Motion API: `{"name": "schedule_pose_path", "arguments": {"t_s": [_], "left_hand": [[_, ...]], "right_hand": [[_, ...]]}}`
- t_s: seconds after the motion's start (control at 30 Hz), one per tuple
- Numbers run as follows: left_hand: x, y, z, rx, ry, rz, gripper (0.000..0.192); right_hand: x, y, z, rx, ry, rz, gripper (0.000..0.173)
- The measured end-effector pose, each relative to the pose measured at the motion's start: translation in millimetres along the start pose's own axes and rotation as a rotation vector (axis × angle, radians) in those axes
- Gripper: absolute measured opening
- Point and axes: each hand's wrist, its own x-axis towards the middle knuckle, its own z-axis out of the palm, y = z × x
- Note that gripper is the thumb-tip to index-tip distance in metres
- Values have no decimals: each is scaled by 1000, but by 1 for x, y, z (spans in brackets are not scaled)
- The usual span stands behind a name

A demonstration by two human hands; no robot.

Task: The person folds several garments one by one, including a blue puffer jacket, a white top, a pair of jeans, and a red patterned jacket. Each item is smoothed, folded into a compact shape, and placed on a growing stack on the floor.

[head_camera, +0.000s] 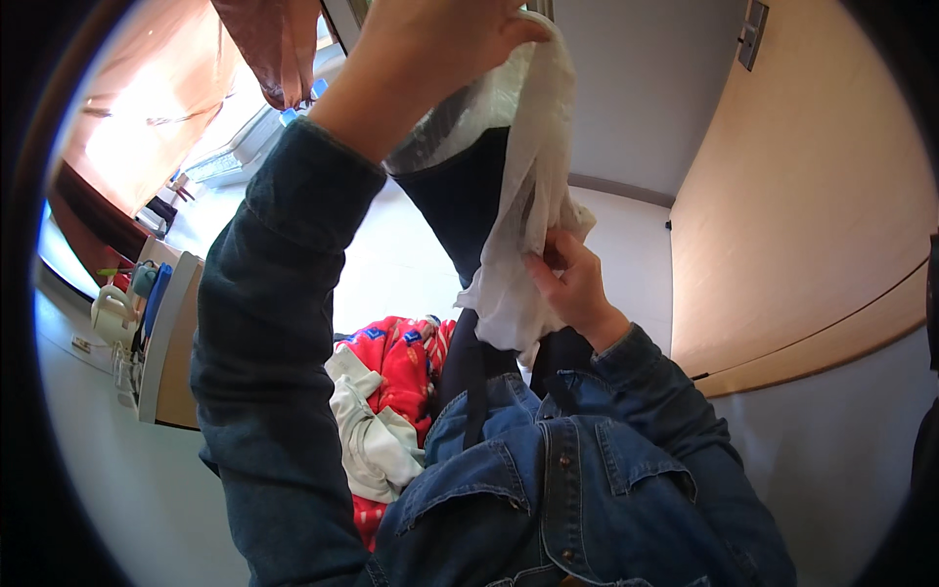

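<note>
At the top edge my left hand [447, 51] is raised, partly cut off by the picture's rim. It grips a thin, translucent white material [539, 125] that hangs down in soft folds. A panel of black fabric [462, 187] hangs with it, tapering downwards; whether the two are joined I cannot tell. Lower down, my right hand [576, 286] pinches the gathered white folds between thumb and fingers. Beyond my lap lies a heap with a red patterned cloth [403, 367] and a pale, light-coloured cloth [370, 440], partly hidden by my left sleeve.
A wooden door [799, 183] with a metal lock plate stands at the right, beside a grey panel [631, 88]. To the left, a cabinet [169, 345] has a pale kettle [114, 315] and small items about it. Farther back, a brown curtain [275, 51] hangs above the pale floor [389, 257].
</note>
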Motion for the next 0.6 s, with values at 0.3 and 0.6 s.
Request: {"name": "schedule_pose_path", "arguments": {"t_s": [0.3, 0.6], "left_hand": [[-4, 12, 15, 160, 73, 127, 26], [-8, 9, 20, 153, 106, 141, 32]], "right_hand": [[10, 1, 3, -59, 63, -40, 50], [12, 7, 4, -228, 246, 23, 53]]}}
